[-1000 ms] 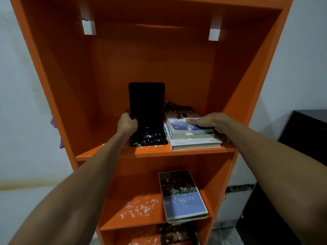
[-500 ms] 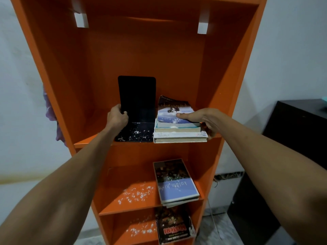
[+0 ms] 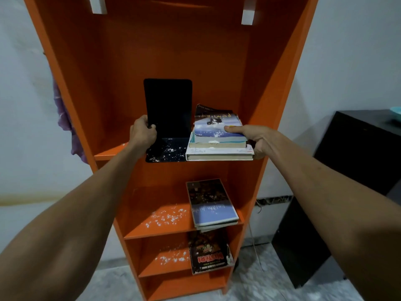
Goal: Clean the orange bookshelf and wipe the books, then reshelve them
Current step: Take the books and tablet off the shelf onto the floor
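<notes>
Could not fully see left hand (image 3: 142, 132) fingers round black bookend (image 3: 168, 107), nor right hand (image 3: 259, 137) fingers behind book stack (image 3: 219, 149). Could not identify teal object (image 3: 396, 111), cropped at right edge. Found purple cloth (image 3: 63, 118) half hidden behind orange bookshelf (image 3: 217, 61) side.

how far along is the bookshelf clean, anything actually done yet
Barely begun. Done: nothing visible; white crumbs lie on the orange bookshelf and on the base of the black bookend. In hand: the left hand grips the bookend, the right hand grips the three-book stack at the upper shelf's front edge. Left: removing the lower books, wiping shelves and books, reshelving.
</notes>
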Available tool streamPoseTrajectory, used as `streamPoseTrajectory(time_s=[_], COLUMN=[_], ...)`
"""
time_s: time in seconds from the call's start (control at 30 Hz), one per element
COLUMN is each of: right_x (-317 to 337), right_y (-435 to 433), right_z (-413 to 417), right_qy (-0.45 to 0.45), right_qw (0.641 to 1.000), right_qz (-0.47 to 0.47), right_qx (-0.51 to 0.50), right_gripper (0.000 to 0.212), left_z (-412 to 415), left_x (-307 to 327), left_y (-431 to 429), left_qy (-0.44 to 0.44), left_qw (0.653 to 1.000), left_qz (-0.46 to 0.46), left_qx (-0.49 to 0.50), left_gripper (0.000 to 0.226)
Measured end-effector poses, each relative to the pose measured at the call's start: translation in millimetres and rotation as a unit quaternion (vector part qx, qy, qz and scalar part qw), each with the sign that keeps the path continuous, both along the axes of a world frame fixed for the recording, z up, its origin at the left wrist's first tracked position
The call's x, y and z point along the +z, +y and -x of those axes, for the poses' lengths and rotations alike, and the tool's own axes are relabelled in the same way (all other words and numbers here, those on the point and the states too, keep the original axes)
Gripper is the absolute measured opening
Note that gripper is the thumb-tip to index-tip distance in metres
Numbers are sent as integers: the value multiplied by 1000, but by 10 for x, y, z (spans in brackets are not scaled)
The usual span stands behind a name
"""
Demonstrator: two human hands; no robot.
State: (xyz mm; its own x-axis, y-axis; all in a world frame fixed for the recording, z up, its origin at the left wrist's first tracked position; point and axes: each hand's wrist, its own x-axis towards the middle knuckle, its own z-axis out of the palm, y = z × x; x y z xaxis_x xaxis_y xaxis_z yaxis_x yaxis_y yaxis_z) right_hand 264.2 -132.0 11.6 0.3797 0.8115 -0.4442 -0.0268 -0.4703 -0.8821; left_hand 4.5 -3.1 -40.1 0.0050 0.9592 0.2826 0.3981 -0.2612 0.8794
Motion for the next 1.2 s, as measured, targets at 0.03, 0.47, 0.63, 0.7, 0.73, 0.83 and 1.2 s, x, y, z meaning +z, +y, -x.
streamPoseTrajectory(time_s=[0.03,0.47,0.63,0.7,0.73,0.83,1.2], right_x=[-21,-348,-488,-575,-633,-839,-2187], right_y=[-27,-497,-875,-1058,-1143,-1383,-2063], right_z=[-18,-108,-275,-367,-412,-539,-979], right_qy=[15,148,145,152,156,184,208], right_qw=[1000,983,980,977,975,969,968], right_qz=[-7,-106,-114,-114,-116,-119,-31], right_qx=[-2,14,78,96,105,117,138], right_gripper=[42,50,35,33,35,35,67], left_z=[4,35,2,-27,-42,-102,-404], left_x=[1,-37,-150,-246,-298,-511,-1780], left_y=[-36,-805,-1341,-1580,-1693,-2020,-2685], left_qy=[3,9,36,44,47,49,51], left_qw=[1000,997,996,993,992,989,984], left_qz=[-2,-33,-45,-46,-44,-32,81], left_qx=[4,63,74,96,107,138,148], left_gripper=[17,31,31,31,30,27,19])
